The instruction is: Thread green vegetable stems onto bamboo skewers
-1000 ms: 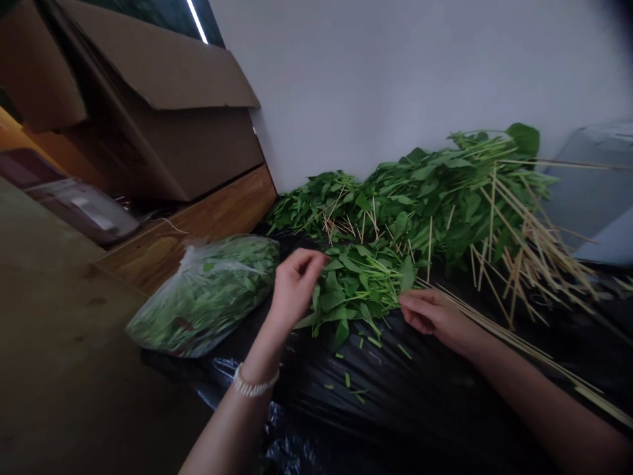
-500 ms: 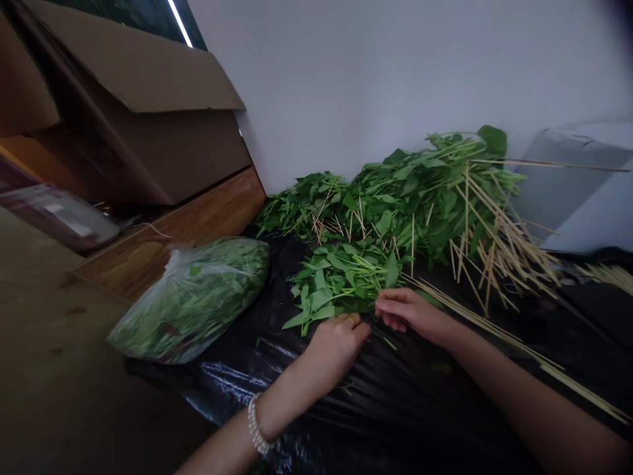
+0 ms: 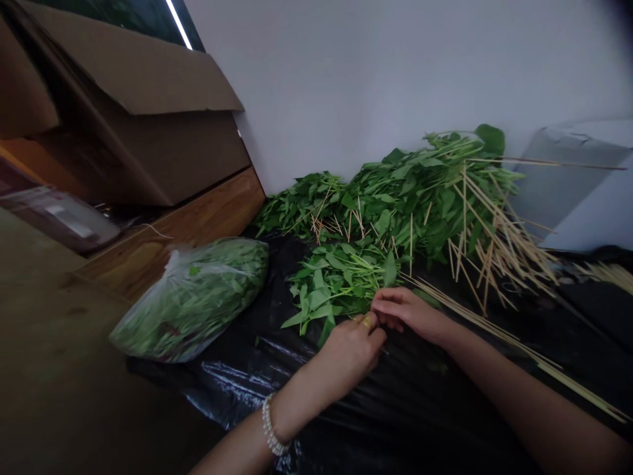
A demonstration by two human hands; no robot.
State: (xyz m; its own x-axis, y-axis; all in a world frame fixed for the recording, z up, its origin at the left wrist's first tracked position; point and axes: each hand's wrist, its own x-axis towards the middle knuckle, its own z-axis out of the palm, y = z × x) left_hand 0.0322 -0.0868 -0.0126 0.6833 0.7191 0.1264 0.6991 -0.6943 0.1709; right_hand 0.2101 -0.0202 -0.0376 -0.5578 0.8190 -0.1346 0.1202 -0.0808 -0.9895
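My left hand (image 3: 352,353), with a ring and a pearl bracelet, is closed at the near edge of a small pile of leafy green stems (image 3: 341,274). A green leaf (image 3: 327,329) sticks out from under its fingers, so it appears to grip a leafy stem. My right hand (image 3: 409,313) meets it from the right, fingertips pinched together and touching or almost touching the left fingers. What lies between the right fingertips is hidden. Black plastic sheeting (image 3: 395,409) spreads beneath both hands.
A clear bag of greens (image 3: 198,300) lies to the left. Behind is a heap of greens (image 3: 395,191) with thin bamboo sticks (image 3: 499,244). More long sticks (image 3: 494,333) lie beside my right forearm. An open cardboard box (image 3: 163,145) stands at the back left, near a white wall (image 3: 370,79).
My left hand has moved right and slightly up to meet my right hand. A leaf now shows under the left fingers. My right hand has barely shifted.
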